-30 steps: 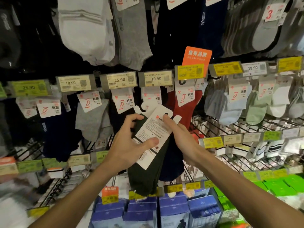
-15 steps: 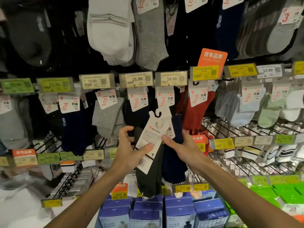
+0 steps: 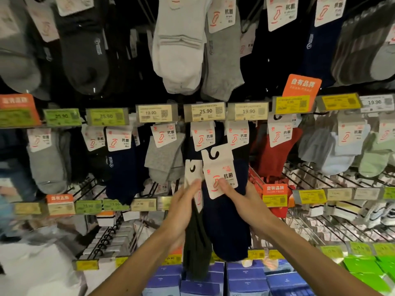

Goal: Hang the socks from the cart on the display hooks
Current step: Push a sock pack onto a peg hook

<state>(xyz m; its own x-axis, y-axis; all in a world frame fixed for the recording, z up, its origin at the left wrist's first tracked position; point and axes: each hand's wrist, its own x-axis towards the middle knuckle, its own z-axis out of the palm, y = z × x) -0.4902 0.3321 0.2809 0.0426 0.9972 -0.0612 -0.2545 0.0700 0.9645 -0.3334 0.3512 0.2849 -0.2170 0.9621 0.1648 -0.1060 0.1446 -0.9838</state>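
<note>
Socks (image 3: 226, 227) have split between left hand (image 3: 181, 210) and right hand (image 3: 241, 201).

**Retail shop, sock aisle.**
- Display wall: rows of wire display hooks (image 3: 333, 180) carrying paired socks (image 3: 179, 56) on printed card headers, in white, grey, navy, red and pale green.
- Price labels (image 3: 205, 112) in holders along each row, reading 19.90 and 25.90; several are yellow.
- Orange promotional cards (image 3: 301, 85) set above some labels.
- Blue cartons (image 3: 245, 278) and green packs (image 3: 367, 272) stocked along the bottom edge.
</note>
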